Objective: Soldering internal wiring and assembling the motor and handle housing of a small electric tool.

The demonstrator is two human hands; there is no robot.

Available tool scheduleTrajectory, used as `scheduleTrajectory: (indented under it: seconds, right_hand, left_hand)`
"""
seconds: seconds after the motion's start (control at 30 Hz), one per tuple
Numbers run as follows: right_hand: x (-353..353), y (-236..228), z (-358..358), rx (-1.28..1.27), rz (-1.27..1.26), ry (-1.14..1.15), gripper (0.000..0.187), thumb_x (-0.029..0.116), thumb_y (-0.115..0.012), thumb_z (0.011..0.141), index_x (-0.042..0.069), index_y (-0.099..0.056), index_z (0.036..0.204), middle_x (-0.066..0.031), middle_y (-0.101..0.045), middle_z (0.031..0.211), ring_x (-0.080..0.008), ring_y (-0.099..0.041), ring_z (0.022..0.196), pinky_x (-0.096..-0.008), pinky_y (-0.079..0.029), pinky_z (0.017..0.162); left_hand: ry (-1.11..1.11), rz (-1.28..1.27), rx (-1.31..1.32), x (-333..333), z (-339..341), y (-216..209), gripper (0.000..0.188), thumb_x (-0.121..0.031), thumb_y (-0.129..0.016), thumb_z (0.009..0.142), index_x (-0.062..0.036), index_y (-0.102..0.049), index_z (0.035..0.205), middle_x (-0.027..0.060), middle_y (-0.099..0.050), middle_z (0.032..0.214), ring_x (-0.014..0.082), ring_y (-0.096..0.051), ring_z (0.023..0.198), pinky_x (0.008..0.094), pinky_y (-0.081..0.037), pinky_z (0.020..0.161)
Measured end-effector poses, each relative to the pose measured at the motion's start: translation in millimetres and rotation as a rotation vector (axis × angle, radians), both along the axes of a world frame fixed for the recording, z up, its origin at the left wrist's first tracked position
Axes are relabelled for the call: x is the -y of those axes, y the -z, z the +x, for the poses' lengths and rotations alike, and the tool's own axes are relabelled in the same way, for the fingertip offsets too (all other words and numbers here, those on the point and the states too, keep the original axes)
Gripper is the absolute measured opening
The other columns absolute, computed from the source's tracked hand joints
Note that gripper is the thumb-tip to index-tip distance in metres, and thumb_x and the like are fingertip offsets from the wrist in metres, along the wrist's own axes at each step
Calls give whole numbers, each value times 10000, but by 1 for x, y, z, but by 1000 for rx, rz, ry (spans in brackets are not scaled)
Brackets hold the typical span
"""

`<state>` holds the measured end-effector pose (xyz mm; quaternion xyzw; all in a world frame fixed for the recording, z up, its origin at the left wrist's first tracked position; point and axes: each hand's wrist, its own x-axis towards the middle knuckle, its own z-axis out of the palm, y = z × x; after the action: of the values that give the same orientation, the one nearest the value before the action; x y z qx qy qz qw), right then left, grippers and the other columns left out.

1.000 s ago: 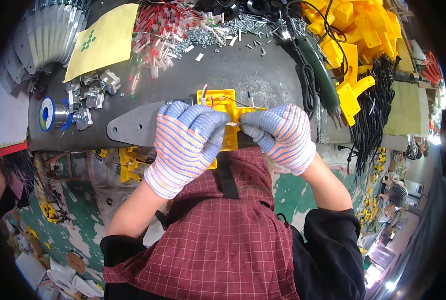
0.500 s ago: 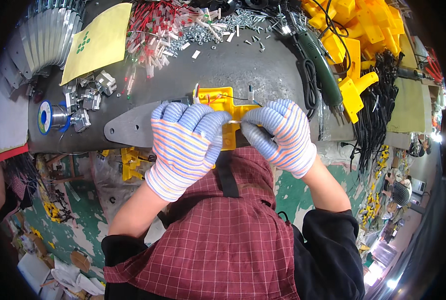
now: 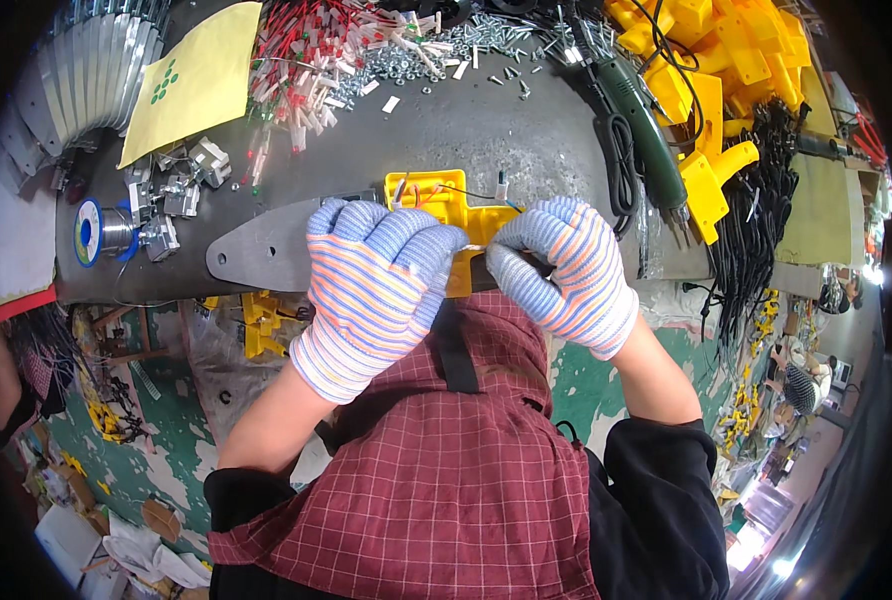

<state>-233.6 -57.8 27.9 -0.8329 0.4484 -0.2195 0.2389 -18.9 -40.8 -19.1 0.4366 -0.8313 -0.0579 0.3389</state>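
Both my hands wear striped knit gloves and are raised close together at the bench's near edge. A short white wire-like piece [image 3: 476, 248] spans the gap between them. My left hand [image 3: 371, 270] pinches one end with thumb and forefinger, and my right hand [image 3: 571, 270] pinches the other. Just behind the fingers lies an open yellow plastic housing [image 3: 451, 205] with red and dark wires inside; the gloves cover part of it. To its left extends a flat grey metal plate [image 3: 256, 252] with holes, partly hidden by my left hand.
A solder spool [image 3: 90, 234] and small metal switch-like parts [image 3: 181, 200] sit left. Red-wired pieces [image 3: 301, 75] and loose screws [image 3: 486, 40] cover the back. At right are a green corded power tool [image 3: 646, 140], yellow housings [image 3: 746, 50] and black cables [image 3: 761, 210].
My right hand has shifted slightly right, and the gap between my fingertips is a little wider. A wire end at the housing's left side has tilted. Both pinches continue.
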Motion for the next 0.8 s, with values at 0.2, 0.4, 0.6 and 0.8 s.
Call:
scheduleTrajectory:
  seconds: [0.2, 0.4, 0.6, 0.8]
  right_hand:
    - [0, 0, 0, 32, 3, -5, 158, 222, -703, 775, 69, -674, 803, -149, -642, 705, -358, -629, 669, -435, -498, 648]
    - [1, -3, -1, 4, 18, -22, 158, 219, -705, 778, 66, -677, 806, -151, -631, 686, -358, -626, 658, -436, -498, 646]
    - [-2, 2, 2, 72, -31, 46, 128, 178, -719, 773, 65, -685, 823, -146, -645, 700, -350, -631, 648, -425, -499, 625]
    - [0, 0, 0, 3, -38, -18, 140, 179, -733, 764, 74, -701, 850, -140, -660, 718, -343, -639, 653, -419, -506, 626]
  left_hand:
    - [-22, 46, -75, -2, -5, -12, 164, -194, -714, 774, -137, -703, 926, 58, -668, 909, 279, -593, 842, 447, -431, 806]
    - [7, 51, -65, 0, 1, 6, 185, -224, -739, 752, -179, -708, 929, 22, -641, 933, 246, -572, 886, 437, -414, 849]
    - [15, 47, -110, -1, 0, -4, 220, -106, -684, 776, -102, -683, 996, 73, -658, 943, 286, -592, 892, 441, -429, 848]
    - [-23, -6, -92, -2, 2, 8, 357, -131, -674, 695, -141, -662, 1052, 67, -637, 965, 268, -576, 889, 447, -425, 846]
